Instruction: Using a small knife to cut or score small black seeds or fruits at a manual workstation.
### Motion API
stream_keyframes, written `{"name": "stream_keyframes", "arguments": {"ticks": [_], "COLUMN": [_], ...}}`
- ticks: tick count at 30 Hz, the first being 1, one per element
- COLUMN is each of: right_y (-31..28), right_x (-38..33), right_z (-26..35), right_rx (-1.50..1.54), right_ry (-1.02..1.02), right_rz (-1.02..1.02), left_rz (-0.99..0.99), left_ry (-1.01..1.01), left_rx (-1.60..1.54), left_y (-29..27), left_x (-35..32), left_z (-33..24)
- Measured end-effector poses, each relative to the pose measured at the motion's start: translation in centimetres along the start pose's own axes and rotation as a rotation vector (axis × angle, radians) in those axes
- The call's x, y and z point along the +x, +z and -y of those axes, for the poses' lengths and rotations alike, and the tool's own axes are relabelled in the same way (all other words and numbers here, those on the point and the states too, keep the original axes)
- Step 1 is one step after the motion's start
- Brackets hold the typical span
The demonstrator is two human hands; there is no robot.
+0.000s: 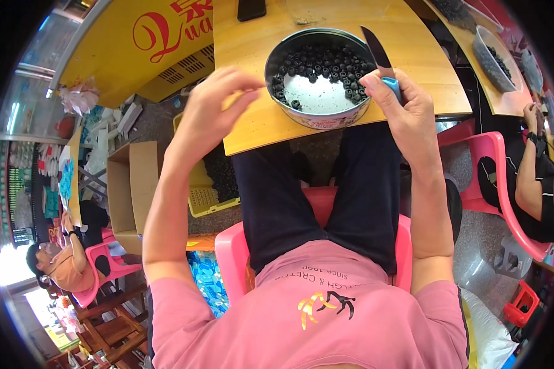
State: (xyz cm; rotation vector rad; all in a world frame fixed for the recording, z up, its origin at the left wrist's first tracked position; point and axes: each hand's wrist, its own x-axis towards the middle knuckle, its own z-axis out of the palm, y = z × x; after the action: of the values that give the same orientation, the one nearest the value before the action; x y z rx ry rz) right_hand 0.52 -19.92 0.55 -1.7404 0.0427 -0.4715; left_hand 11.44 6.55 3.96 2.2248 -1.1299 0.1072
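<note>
My right hand (406,114) is closed around the blue handle of a knife (377,49). Its dark blade points up and away, over the right rim of a round tin (326,120). Many small black round pieces (326,64), some with a ring-like top, lie in the tin, heaped toward its far and right sides. Part of the tin's pale bottom shows near the front. Left of the tin, my left hand (218,107) is raised above the table's near edge. Its thumb and fingers are apart, and nothing shows between them.
The tin stands on a wooden table (246,132) with a dark phone (251,8) at the far edge. A yellow crate (212,206) and a cardboard box (134,184) are on the floor at left. People sit on pink chairs to either side; a bowl of black pieces (497,58) stands at right.
</note>
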Motion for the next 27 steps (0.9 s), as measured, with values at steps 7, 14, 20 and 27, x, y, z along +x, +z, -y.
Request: {"name": "stream_keyframes", "arguments": {"ticks": [7,14,20,27], "right_y": [-0.5,-1.0,-0.5,2.0], "right_x": [-0.3,-0.1,-0.1,-0.4], "right_z": [0.4,0.5,-0.1,1.4], "right_rx": [0.019,0.071,0.118,0.587], "right_ry": [0.003,0.012,0.061,0.237], "right_rz": [-0.002,-0.015,0.008,0.194], "left_rz": [0.709,0.678,0.277,-0.109], "left_ry": [0.159,0.057,-0.197,0.002], "left_rx": [0.424,0.246,-0.811,-1.234], "left_y": [5.7,7.5,6.2,8.2], "left_x": [8.9,9.7,6.9,3.3], "left_z": [1.4,2.4,-0.6,-4.2]}}
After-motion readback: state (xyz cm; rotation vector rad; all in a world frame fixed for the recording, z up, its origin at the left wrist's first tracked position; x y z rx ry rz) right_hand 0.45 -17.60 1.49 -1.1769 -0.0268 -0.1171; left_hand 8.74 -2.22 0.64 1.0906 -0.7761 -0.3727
